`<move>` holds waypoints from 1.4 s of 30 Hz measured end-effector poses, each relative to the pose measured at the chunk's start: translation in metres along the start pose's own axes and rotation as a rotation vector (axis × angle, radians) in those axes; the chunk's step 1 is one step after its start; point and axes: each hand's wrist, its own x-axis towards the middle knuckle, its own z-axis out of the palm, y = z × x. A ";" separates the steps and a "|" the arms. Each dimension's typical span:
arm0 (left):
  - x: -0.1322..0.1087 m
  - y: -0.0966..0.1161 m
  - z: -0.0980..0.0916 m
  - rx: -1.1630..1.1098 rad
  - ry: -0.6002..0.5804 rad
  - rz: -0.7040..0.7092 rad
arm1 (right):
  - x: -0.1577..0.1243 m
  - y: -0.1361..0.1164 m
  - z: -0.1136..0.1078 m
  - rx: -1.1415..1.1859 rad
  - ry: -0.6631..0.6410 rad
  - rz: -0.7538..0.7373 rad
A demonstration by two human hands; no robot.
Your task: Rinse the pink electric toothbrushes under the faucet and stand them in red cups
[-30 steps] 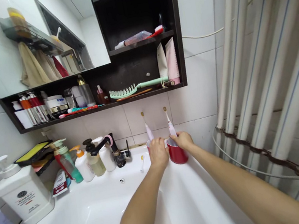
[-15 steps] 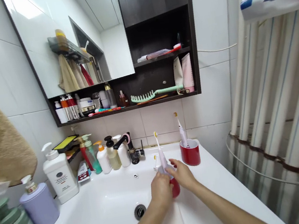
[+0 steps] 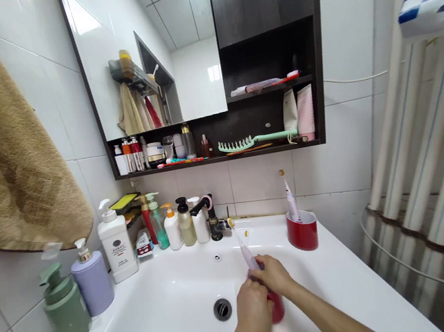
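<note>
My left hand point(image 3: 253, 312) is wrapped round a red cup point(image 3: 276, 306) that I hold over the white sink point(image 3: 160, 326). My right hand point(image 3: 274, 274) pinches the handle of the electric toothbrush point(image 3: 245, 249) that stands tilted in that cup, its yellow head pointing up and to the left. A second red cup point(image 3: 302, 232) with another electric toothbrush point(image 3: 291, 205) stands on the sink's back right rim, apart from both hands.
A black tap point(image 3: 209, 217) and several pump bottles point(image 3: 173, 229) line the back rim. Larger dispensers point(image 3: 91, 278) stand at left under hanging towels point(image 3: 17, 150). A dark mirror shelf point(image 3: 220, 157) holds toiletries and a green comb. A striped curtain point(image 3: 433, 169) hangs at right.
Both hands lifted one red cup with its toothbrush off the back rim and drew it toward me over the basin. The view pulled back and swung left.
</note>
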 end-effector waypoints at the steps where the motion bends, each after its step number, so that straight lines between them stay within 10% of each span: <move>1: 0.000 -0.002 -0.001 -0.033 0.030 0.011 | 0.001 -0.004 -0.003 0.015 0.020 -0.006; 8: 0.014 0.000 -0.032 -0.754 0.452 -0.081 | -0.018 -0.043 -0.045 0.141 0.121 -0.094; 16: 0.025 0.011 -0.023 -1.629 0.177 -0.195 | -0.069 -0.026 -0.039 0.299 -0.162 -0.006; 20: 0.026 0.000 -0.020 -1.711 0.235 -0.368 | -0.070 -0.022 -0.032 0.377 -0.417 0.183; 42: 0.031 -0.002 -0.025 -1.726 0.355 -0.434 | -0.071 -0.032 -0.021 0.372 -0.404 0.217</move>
